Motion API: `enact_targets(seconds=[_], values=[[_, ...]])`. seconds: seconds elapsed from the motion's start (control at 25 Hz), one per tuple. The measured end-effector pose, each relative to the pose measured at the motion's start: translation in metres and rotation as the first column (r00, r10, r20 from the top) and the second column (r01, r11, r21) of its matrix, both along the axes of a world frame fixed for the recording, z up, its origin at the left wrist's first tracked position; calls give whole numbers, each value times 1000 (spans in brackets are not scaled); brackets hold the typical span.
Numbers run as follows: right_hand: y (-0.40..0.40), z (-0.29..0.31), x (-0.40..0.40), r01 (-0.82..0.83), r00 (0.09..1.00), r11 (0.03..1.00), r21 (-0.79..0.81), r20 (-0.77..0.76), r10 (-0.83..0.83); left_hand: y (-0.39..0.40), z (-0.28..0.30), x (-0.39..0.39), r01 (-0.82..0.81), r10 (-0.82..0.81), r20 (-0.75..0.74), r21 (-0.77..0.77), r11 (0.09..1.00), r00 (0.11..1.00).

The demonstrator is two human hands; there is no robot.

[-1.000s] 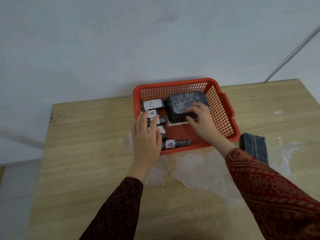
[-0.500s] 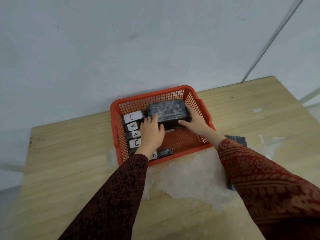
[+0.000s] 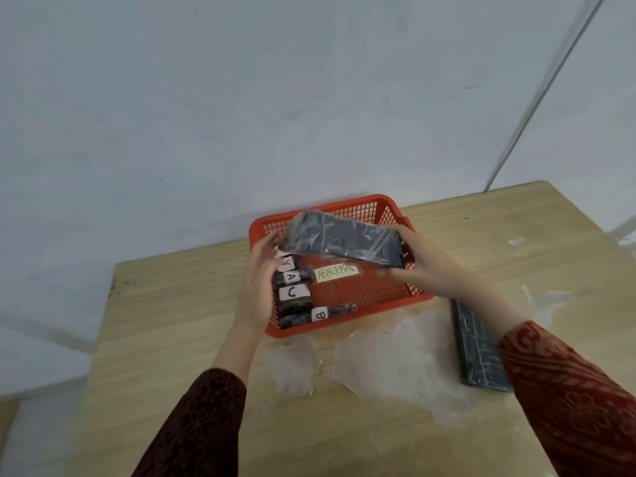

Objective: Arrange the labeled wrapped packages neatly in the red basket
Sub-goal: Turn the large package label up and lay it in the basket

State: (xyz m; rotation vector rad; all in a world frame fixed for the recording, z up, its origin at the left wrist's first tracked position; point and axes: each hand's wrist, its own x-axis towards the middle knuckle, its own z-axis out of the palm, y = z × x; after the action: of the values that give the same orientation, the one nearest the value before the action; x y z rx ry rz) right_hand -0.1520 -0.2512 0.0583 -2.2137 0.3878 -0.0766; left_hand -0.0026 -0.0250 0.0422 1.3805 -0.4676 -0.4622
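A red mesh basket (image 3: 347,323) stands on the wooden table against the wall. Both hands hold a large dark wrapped package (image 3: 342,237) tilted above the basket: my left hand (image 3: 260,280) grips its left end, my right hand (image 3: 418,261) its right end. Along the basket's left side lie small dark packages with white labels: A (image 3: 292,277), C (image 3: 293,292) and B (image 3: 318,314). A yellow label reading ABNORMAL (image 3: 336,272) lies on the basket floor. A further labelled package is partly hidden under the lifted one.
Another long dark wrapped package (image 3: 478,349) lies on the table right of the basket, partly under my right sleeve. Crumpled clear plastic film (image 3: 389,356) is spread on the table in front of the basket. The wall is right behind the basket.
The large package was resting in the basket under both hands; now it is lifted and tilted above it, uncovering the ABNORMAL label.
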Motion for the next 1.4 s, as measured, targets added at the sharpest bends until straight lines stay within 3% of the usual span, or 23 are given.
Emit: enact_targets(seconds=[0.12,0.24,0.32,0.4,0.48,0.56,0.68,0.8,0.88,1.0,1.16,1.24,1.4], values=[[28,-7,-9,13,999,924,382,-41,3,21,-17,-20,76,-84,-112,-73,994,990],[58,-19,-13,3,999,729,685,-35,28,33,-30,-41,101,-104,-131,-27,995,986],[76,-26,-14,0,998,617,787,-44,55,41,-30,-52,59,-67,-227,-43,997,971],[90,-30,-15,9,998,637,771,-49,45,47,-32,-55,41,-63,-281,-87,995,958],[95,-30,-14,33,999,741,671,-37,-11,53,-32,-53,16,-50,-306,-112,994,951],[94,-18,-11,52,998,838,543,3,-64,58,-27,-48,14,-34,-310,-67,998,950],[87,1,2,45,991,886,461,89,-96,64,-18,-39,141,-115,-297,66,988,948],[81,5,11,69,981,877,476,126,-146,65,-14,-31,286,-234,-290,150,946,928],[81,-1,12,70,979,873,483,137,-154,64,-13,-30,295,-240,-260,198,935,935],[82,-15,8,140,948,823,550,164,-271,61,-20,-34,153,-106,-282,154,976,954],[71,-34,5,381,818,648,659,86,-569,48,-42,-48,8,5,-396,30,1000,918],[59,-46,4,489,773,632,601,37,-633,32,-47,-52,-17,51,-393,88,996,918],[33,-60,10,626,768,739,249,-32,-640,-14,-50,-43,-109,162,-316,178,978,935]])
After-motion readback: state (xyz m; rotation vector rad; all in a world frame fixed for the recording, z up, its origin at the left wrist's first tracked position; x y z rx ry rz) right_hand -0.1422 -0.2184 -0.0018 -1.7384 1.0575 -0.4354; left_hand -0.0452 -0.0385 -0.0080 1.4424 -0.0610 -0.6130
